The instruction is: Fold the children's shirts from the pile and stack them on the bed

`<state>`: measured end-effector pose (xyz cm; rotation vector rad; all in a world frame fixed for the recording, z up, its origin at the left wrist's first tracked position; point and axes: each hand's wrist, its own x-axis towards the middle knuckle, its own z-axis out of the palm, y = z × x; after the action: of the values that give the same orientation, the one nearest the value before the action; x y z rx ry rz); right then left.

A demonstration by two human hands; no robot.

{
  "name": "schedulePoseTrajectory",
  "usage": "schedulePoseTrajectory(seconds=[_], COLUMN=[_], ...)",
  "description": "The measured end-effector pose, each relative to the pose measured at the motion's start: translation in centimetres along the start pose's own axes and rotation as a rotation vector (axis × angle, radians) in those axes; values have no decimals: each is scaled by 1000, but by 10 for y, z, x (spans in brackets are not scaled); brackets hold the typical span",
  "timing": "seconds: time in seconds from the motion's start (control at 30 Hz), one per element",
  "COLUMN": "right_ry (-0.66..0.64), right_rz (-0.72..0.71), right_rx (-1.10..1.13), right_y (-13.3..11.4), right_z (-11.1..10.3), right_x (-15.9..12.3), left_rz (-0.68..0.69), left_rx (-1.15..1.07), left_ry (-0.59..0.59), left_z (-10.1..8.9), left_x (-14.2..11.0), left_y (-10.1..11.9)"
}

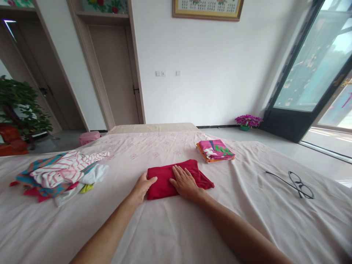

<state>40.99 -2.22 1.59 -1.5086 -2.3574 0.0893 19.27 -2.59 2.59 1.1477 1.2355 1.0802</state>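
A folded red garment (162,179) lies on the pale pink bed sheet (176,234) in front of me, its right end spreading into a loose point. At its left edge, my left hand (142,186) has the thumb on top of the cloth and the other fingers along the side, partly hidden, gripping the edge. My right hand (185,183) lies flat on the garment's middle with fingers stretched out. Just beyond it to the right sits a neat stack of folded clothes (216,150), pink with a colourful print on top and orange below.
A loose pile of clothes (63,172), striped and multicoloured, lies at the left of the bed. Black-framed eyeglasses (299,185) rest on the sheet at the right. Beyond the bed are a pink stool (90,137) and a pot of purple flowers (248,121).
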Motion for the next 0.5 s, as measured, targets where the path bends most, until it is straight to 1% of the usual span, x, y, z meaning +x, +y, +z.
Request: schedulePoseTrajectory(seconds=[0.03, 0.07, 0.1, 0.17, 0.27, 0.4, 0.5], right_ry=[-6, -17, -33, -70, -126, -159, -192], right_rz=[9, 19, 25, 4, -76, -121, -122], right_rx=[2, 2, 1, 7, 37, 69, 90], right_y=[-1, -3, -5, -12, -30, -62, -78], right_z=[-2, -4, -7, -12, -16, -10, -6], right_x=[0, 1, 0, -2, -7, -7, -1], left_rz=[-55, -100, -128, -140, -128, -124, -113], left_rx=[-96, -159, -203, -286, -365, -347, -333], left_ry=[-55, -74, -59, -8, 58, 83, 90], left_z=[0, -1, -2, -7, -29, -63, -75], left_x=[-3, -6, -8, -13, -22, -36, -45], left_y=[3, 5, 6, 9, 14, 24, 36])
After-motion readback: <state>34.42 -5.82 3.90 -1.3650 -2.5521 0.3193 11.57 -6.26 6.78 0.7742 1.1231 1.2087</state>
